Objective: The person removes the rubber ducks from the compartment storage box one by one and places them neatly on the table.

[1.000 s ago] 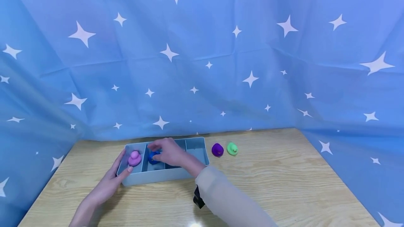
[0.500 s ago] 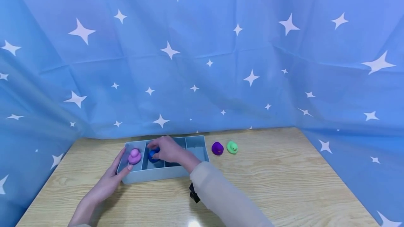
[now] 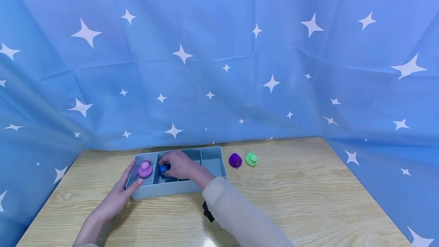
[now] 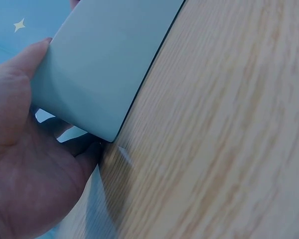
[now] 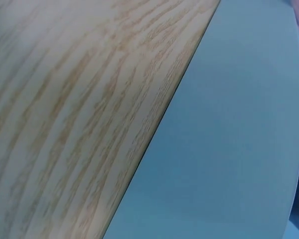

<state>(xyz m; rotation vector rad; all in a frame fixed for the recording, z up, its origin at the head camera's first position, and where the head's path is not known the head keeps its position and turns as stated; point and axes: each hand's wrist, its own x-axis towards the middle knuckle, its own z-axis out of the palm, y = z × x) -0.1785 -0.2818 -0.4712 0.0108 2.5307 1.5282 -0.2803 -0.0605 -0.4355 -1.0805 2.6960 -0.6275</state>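
While gripping the left end of a long, pale grey-blue plastic tray (image 3: 168, 190) with the left hand (image 3: 116, 196), pinching a rounded blue toy (image 3: 164, 168) with the right hand (image 3: 182, 165), low in the tray's second compartment, lower left of the frame. Probably bracing that end against sliding under the right hand's work. Spreading the left fingers fairly wide, with the thumb on the near rim and the others along the end wall. Parting the right fingers only about as far as the toy's width; hidden in the right wrist view, so impossible to tell how firmly. Showing also a pink rubbery duck (image 3: 145, 170) upright in the leftmost compartment, walled off from the blue toy. Past the tray's right end, showing a dark-purple rounded duck (image 3: 235, 160) and a light-green duck (image 3: 252, 159), near each other yet apart on the pale wood-grain worktop (image 3: 295, 193), perhaps set there for easy reach.
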